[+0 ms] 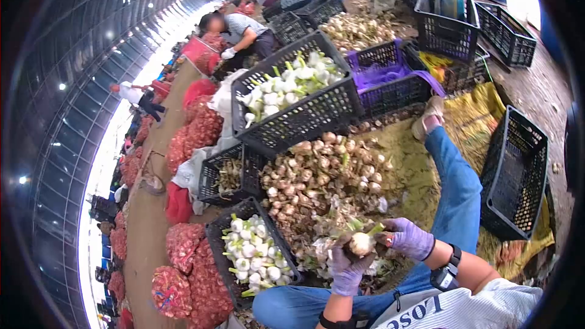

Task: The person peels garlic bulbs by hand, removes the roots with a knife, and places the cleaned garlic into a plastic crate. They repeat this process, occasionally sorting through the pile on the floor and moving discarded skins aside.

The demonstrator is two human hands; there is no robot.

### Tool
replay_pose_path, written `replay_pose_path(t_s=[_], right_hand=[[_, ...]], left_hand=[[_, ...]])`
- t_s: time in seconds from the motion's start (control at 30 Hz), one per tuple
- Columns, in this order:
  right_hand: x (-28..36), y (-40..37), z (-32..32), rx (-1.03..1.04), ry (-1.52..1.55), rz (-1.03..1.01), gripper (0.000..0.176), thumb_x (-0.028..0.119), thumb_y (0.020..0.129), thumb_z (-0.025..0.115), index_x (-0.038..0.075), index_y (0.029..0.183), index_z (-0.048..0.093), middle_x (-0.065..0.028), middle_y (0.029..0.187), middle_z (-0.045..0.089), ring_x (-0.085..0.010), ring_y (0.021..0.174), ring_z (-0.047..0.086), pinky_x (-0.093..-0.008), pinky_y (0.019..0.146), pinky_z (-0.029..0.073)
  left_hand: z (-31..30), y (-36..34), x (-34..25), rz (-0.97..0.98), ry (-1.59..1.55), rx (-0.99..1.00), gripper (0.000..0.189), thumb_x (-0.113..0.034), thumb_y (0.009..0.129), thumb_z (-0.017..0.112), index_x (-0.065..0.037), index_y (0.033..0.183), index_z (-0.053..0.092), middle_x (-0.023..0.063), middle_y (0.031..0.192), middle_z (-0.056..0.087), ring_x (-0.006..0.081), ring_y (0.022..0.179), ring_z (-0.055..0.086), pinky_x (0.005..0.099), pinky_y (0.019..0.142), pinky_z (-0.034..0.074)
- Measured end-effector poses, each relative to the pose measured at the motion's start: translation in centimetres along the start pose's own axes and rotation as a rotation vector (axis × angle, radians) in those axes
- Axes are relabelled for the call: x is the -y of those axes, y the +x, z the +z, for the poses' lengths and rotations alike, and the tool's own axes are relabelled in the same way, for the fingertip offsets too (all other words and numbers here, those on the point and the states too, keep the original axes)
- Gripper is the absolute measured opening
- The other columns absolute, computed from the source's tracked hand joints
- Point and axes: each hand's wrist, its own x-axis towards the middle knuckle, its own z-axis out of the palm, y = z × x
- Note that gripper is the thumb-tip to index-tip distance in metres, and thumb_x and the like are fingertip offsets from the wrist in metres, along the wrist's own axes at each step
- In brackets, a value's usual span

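My left hand [347, 269], in a purple glove, is closed around a pale garlic bulb [362, 243] with a short green stem. From the right, my right hand [409, 239], also gloved in purple, pinches at the same bulb near its stem. A small red spot shows at its fingertips; I cannot make out what it is. Loose skins and leaves [323, 247] lie under my hands. Just beyond them spreads a pile of unpeeled garlic [326, 173]. By my left knee a black crate [281, 250] holds clean white bulbs.
A large black crate [298, 131] of trimmed garlic stands behind the pile, beside a crate with purple netting [390, 99]. Another black crate [512, 176] sits at my right. Red mesh sacks [207, 286] line the left. A person in a striped shirt [244, 27] bends over farther back.
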Motion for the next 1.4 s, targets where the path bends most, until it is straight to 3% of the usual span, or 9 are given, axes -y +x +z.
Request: replay_pose_path(t_s=[0.17,0.23,0.3,0.37,0.5,0.63,0.77,0.9,1.4], right_hand=[[-0.2,-0.3,-0.7,0.011,-0.166,-0.045,0.043,0.029,0.077,0.067,-0.002,0.104,0.056,-0.0020,0.085,0.058,-0.0079,0.074,0.052,-0.0229,0.060,0.044],[-0.2,0.2,-1.8,0.149,-0.560,-0.217,0.044,0.031,0.080,0.063,-0.003,0.106,0.054,-0.0075,0.089,0.057,-0.0149,0.080,0.054,-0.0282,0.067,0.044],[-1.6,0.5,-3.3,0.290,-0.952,-0.400,0.046,0.034,0.082,0.059,-0.003,0.108,0.053,-0.0129,0.094,0.057,-0.0218,0.085,0.055,-0.0334,0.074,0.044],[-5.1,-0.2,-4.0,0.034,-0.299,-0.110,0.046,0.035,0.082,0.057,-0.003,0.108,0.053,-0.0180,0.100,0.055,-0.0284,0.096,0.053,-0.0380,0.080,0.042],[-4.0,-0.1,-3.0,0.008,-0.610,-0.279,0.049,0.037,0.083,0.057,-0.005,0.107,0.052,-0.0178,0.097,0.055,-0.0250,0.093,0.054,-0.0342,0.082,0.042],[-6.0,-0.4,-3.9,0.112,0.784,0.247,0.048,0.036,0.080,0.061,-0.002,0.109,0.053,-0.0052,0.094,0.059,-0.0145,0.085,0.057,-0.0276,0.076,0.046],[-3.3,-0.2,-2.2,0.040,0.448,0.100,0.050,0.038,0.079,0.063,-0.002,0.107,0.053,-0.0054,0.092,0.060,-0.0146,0.083,0.058,-0.0265,0.075,0.047],[-3.4,-0.6,-2.4,0.066,0.801,0.281,0.027,0.030,0.080,0.059,0.003,0.086,0.059,-0.0064,0.082,0.061,-0.0202,0.076,0.059,-0.0359,0.066,0.048],[0.5,-0.8,0.2,-0.088,0.781,0.172,0.040,0.034,0.074,0.064,0.001,0.093,0.054,-0.0160,0.101,0.056,-0.0333,0.091,0.057,-0.0482,0.080,0.046]], left_hand=[[0.9,0.1,-2.6,-0.357,-0.325,0.049,0.056,-0.030,0.068,0.075,-0.006,0.110,0.048,0.0055,0.100,0.055,0.0172,0.088,0.056,0.0282,0.075,0.049],[-1.2,0.3,-0.5,-0.243,0.535,0.268,0.064,-0.056,0.074,0.058,-0.004,0.111,0.049,0.0051,0.099,0.056,0.0162,0.089,0.056,0.0299,0.077,0.049],[-1.2,0.6,0.6,-0.953,-0.531,-0.115,0.075,-0.068,0.075,0.043,-0.003,0.113,0.049,0.0063,0.100,0.057,0.0169,0.090,0.056,0.0326,0.078,0.047],[-0.8,0.3,1.1,-0.891,-0.335,-0.119,0.070,-0.061,0.082,0.038,-0.004,0.121,0.045,0.0109,0.114,0.053,0.0239,0.101,0.052,0.0350,0.087,0.042],[-0.7,-0.3,3.5,-0.164,0.646,0.023,0.056,-0.051,0.089,0.037,-0.003,0.118,0.046,0.0114,0.108,0.052,0.0208,0.102,0.049,0.0305,0.088,0.038],[-4.3,0.2,6.1,-0.250,0.220,0.090,0.066,-0.060,0.078,0.048,-0.005,0.114,0.045,0.0037,0.096,0.054,0.0120,0.088,0.052,0.0266,0.079,0.043],[-0.2,1.9,-0.5,-0.157,0.507,0.171,0.074,-0.061,0.070,0.058,-0.004,0.114,0.045,0.0053,0.097,0.054,0.0155,0.089,0.053,0.0274,0.077,0.045],[-1.3,2.3,-4.2,-0.759,-0.105,0.258,0.070,-0.041,0.061,0.077,-0.003,0.112,0.046,0.0067,0.097,0.055,0.0158,0.091,0.053,0.0291,0.081,0.044],[-2.5,3.0,-5.2,0.221,0.714,0.314,0.019,-0.003,0.074,0.065,-0.005,0.092,0.064,0.0085,0.097,0.061,0.0181,0.091,0.058,0.0284,0.078,0.047]])
